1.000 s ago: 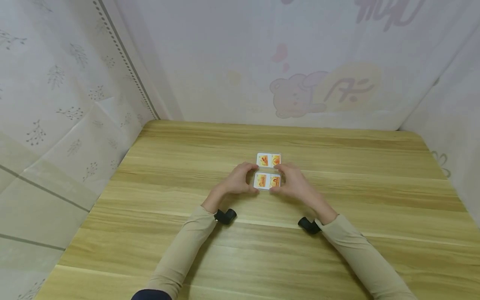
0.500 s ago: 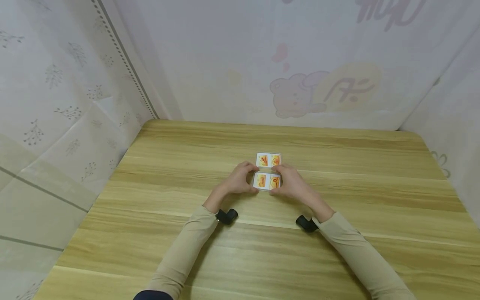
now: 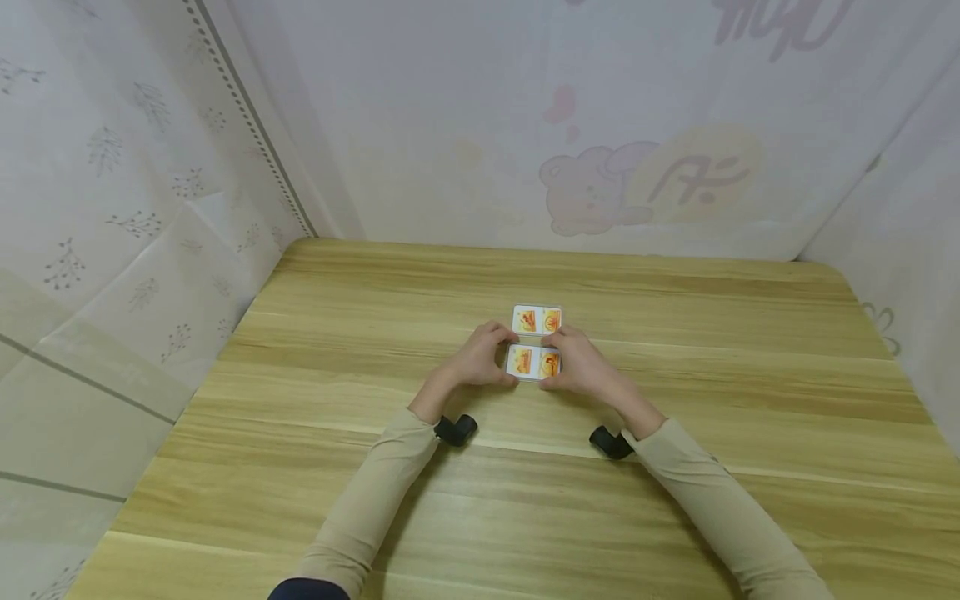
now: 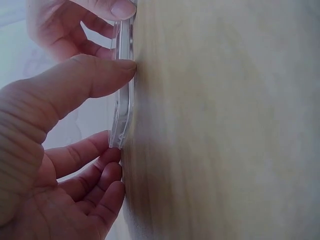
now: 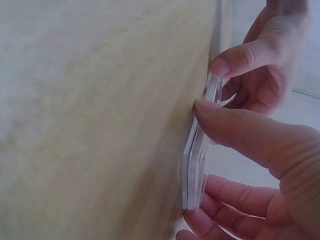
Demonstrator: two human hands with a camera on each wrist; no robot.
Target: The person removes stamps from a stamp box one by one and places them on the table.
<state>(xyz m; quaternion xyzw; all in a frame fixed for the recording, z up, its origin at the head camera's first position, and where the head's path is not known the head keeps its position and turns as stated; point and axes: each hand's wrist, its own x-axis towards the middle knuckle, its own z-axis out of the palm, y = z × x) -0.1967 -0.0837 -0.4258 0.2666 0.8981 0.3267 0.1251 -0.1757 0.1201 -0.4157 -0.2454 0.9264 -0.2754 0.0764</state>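
A person's left hand [image 3: 480,357] and right hand [image 3: 588,363] grasp the near card case [image 3: 533,363] at the centre of the head view, pinching it from both sides with thumbs along its lower edge and fingers toward its upper one. The far card case [image 3: 537,320], also clear and showing orange pictures, lies on the wooden table [image 3: 525,517] just above it in the frame, a narrow gap between. In both wrist views the held case sits on or very close to the tabletop; contact along its full edge cannot be told. The step appears to be squaring the near case beneath its neighbour. The next move likely calls for evening up the edges, then loosening both grips together without dragging it askew.
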